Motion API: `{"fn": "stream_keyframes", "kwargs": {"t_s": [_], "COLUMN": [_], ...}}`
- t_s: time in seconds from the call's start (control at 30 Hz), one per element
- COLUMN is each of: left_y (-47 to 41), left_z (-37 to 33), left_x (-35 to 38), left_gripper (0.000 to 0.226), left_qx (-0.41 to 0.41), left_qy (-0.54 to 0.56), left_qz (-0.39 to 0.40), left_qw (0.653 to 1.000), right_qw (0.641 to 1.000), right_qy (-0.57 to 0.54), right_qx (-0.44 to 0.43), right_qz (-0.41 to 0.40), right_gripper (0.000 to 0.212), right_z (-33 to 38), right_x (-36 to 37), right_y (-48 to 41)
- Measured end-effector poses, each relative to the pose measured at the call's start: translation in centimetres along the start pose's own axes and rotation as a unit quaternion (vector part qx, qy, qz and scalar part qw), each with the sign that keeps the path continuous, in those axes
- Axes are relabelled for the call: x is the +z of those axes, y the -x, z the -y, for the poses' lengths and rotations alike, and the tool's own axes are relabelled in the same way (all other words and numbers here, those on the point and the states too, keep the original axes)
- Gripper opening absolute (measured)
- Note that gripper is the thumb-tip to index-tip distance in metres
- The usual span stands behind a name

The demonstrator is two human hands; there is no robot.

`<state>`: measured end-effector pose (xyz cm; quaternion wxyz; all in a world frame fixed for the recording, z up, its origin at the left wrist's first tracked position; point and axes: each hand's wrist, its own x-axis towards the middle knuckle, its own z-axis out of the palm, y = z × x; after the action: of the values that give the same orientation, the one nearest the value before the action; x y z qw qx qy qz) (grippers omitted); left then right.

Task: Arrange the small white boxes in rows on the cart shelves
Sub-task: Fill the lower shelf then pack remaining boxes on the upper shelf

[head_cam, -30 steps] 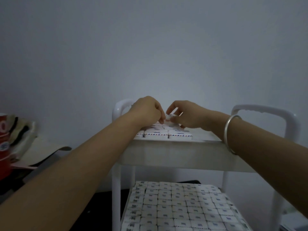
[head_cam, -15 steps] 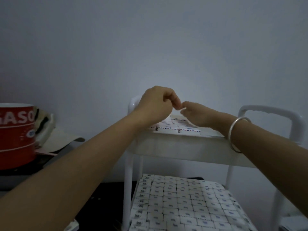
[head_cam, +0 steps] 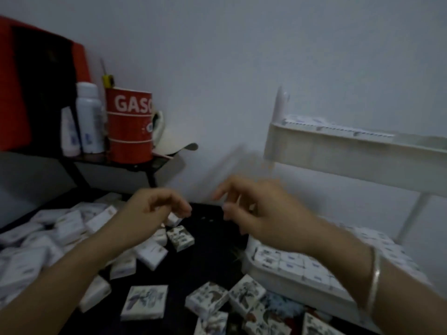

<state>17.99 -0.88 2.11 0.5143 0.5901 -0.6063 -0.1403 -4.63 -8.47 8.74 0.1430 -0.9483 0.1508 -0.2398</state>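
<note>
Loose small white boxes (head_cam: pixel 145 302) lie scattered on the dark surface (head_cam: pixel 205 262), below & left of your hands. The cart (head_cam: pixel 280 105) stands to the right: top shelf (head_cam: pixel 350 151) w/ one started row (head_cam: pixel 338 128), lower shelf (head_cam: pixel 290 284) packed. Your left hand (head_cam: pixel 154 209) is nearer the pile, fingers loosely curled, tips just over one box (head_cam: pixel 174 220). Nothing plainly held; contact unclear thru blur. Your right hand (head_cam: pixel 263 213) hovers beside it, fingers spread & slack, empty. Boxes look near-square, flat, at odd angles, so prob. pick w/ left, straight down
</note>
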Motion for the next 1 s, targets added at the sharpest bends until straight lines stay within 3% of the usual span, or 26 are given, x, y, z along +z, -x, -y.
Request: {"fn": "stream_keyframes", "kwargs": {"t_s": [0.1, 0.2, 0.3, 0.43, 0.73, 1.0], "left_y": [4.0, 6.9, 8.2, 8.8, 9.1, 7.8], "left_z": [5.1, 8.3, 9.3, 9.9, 11.8, 11.4], "left_x": [-1.5, -2.2, -2.4, -3.0, -1.4, -0.7], "left_gripper": [0.050, 0.052, 0.052, 0.054, 0.061, 0.062], "left_qx": [-0.065, -0.091, -0.084, -0.066, -0.064, -0.014], "left_qy": [-0.019, -0.111, -0.182, -0.276, -0.464, -0.474], "left_qz": [-0.021, -0.063, -0.086, -0.059, 0.076, 0.075], "left_qw": [0.998, 0.988, 0.976, 0.957, 0.880, 0.877], "right_qw": [0.998, 0.993, 0.985, 0.974, 0.968, 0.977], "right_qy": [-0.009, -0.007, -0.010, -0.048, 0.047, -0.006], "right_qx": [0.037, 0.084, 0.142, 0.203, 0.214, 0.202], "right_qz": [0.059, 0.084, 0.096, 0.084, 0.126, 0.069], "right_gripper": [0.018, 0.018, 0.028, 0.052, 0.087, 0.076], "right_z": [-1.4, -3.2, -4.1, -4.0, -5.0, -6.6], "right_x": [6.3, 12.9, 18.5, 22.4, 22.8, 18.1], "right_y": [-1.7, -4.1, -6.4, -8.2, -7.1, -4.0]}}
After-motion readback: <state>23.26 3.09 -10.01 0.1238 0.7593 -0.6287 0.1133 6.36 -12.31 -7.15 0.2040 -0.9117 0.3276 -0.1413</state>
